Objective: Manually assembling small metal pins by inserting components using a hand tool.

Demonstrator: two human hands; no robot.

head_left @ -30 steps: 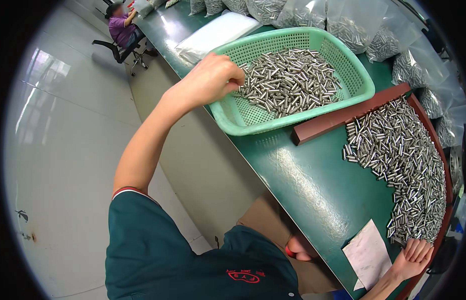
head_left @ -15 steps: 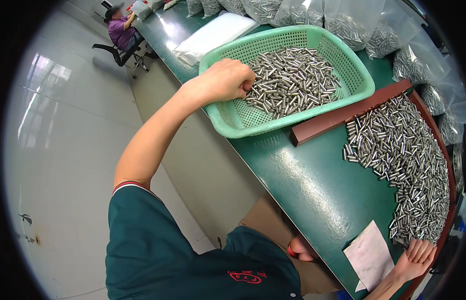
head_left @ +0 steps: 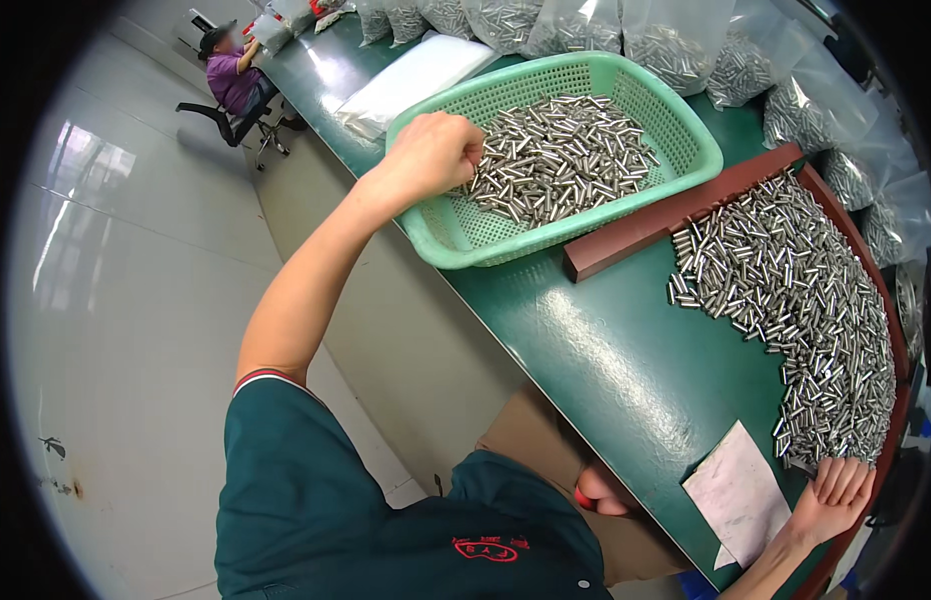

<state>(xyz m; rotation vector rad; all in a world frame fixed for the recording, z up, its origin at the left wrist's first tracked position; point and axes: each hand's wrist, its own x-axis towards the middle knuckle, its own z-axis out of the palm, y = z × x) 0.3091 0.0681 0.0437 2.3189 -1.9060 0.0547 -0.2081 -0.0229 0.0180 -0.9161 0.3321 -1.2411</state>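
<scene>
My left hand hangs over the left side of a pale green perforated plastic basket, its fingers curled closed beside the heap of small metal pins inside. Whatever those fingers hold, if anything, is hidden. On the green table at the right spreads a larger pile of similar shiny pins. My right hand rests at the near end of this pile with its fingers bent and pressed together. A thin dark piece pokes out beside the right fingers; its kind cannot be made out.
Brown-red bars border the pile. A stained sheet of paper lies near the table's front edge. Clear bags of pins line the back; white plastic sheeting lies behind the basket. Another person sits at the far end.
The whole view has shifted slightly, carrying the table and basket a little left and up. Both hands keep nearly the same places at the basket and the pile.
</scene>
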